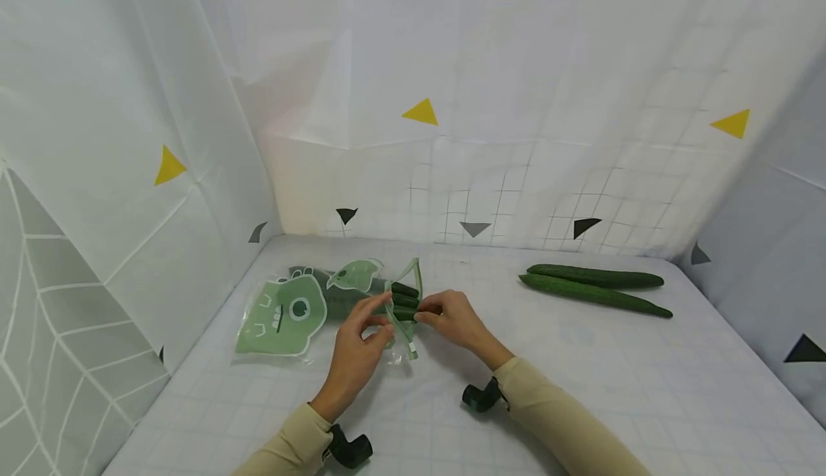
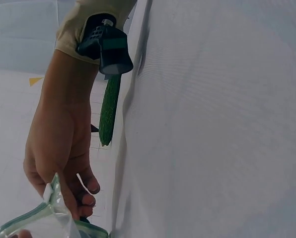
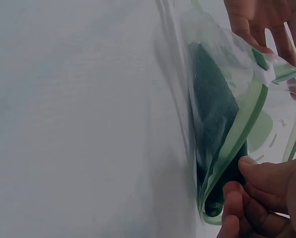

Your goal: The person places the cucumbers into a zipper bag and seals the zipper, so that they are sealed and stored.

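Observation:
A clear zip bag (image 1: pixel 284 318) with a green one-eyed cartoon print lies on its side, its green-edged mouth facing right. Several cucumbers (image 1: pixel 405 302) lie inside, their ends showing at the mouth. My left hand (image 1: pixel 358 350) holds the bag by its mouth edge; in the left wrist view only its fingertips (image 2: pixel 24 234) show. With thumb and fingers, my right hand (image 1: pixel 454 318) pinches the end of one cucumber (image 3: pixel 215 201) at the opening. The white slider (image 3: pixel 268 74) sits on the bag's edge in the right wrist view.
Two more cucumbers (image 1: pixel 596 288) lie side by side on the right of the white-covered table (image 1: pixel 581 368). White sheets with yellow and black triangles (image 1: pixel 422 112) enclose the back and sides. A dark wrist camera (image 1: pixel 480 396) is strapped to each forearm.

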Demonstrator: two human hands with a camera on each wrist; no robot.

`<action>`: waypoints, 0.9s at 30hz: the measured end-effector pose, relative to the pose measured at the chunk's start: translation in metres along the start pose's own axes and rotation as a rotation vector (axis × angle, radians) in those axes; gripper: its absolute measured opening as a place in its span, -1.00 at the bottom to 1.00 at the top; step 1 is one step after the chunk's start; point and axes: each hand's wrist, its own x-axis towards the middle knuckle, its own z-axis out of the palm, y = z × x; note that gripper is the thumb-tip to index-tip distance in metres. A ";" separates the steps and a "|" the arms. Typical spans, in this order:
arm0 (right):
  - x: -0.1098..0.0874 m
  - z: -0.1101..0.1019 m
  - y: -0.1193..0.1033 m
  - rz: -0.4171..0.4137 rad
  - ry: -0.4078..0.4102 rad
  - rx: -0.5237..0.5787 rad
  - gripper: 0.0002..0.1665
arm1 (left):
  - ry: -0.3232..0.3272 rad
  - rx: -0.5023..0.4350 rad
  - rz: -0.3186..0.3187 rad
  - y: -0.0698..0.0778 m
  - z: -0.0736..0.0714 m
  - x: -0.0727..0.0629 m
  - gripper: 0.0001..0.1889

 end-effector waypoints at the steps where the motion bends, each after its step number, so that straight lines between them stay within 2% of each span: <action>1: 0.001 0.001 0.000 -0.001 -0.002 -0.001 -0.89 | 0.000 0.002 0.001 0.000 0.000 0.000 -0.45; 9: 0.011 0.010 -0.002 -0.018 0.000 -0.020 -0.90 | -0.004 0.001 0.001 -0.001 0.002 0.000 -0.43; 17: 0.006 0.010 0.003 0.075 -0.004 -0.022 -0.87 | -0.005 -0.004 0.005 -0.003 0.002 0.001 -0.44; 22: -0.001 -0.014 0.008 0.083 0.062 -0.008 -0.83 | -0.003 -0.013 0.004 -0.003 0.002 0.001 -0.42; 27: -0.017 -0.055 0.027 0.095 0.125 -0.063 -0.81 | 0.001 -0.020 -0.005 -0.002 0.001 0.000 -0.41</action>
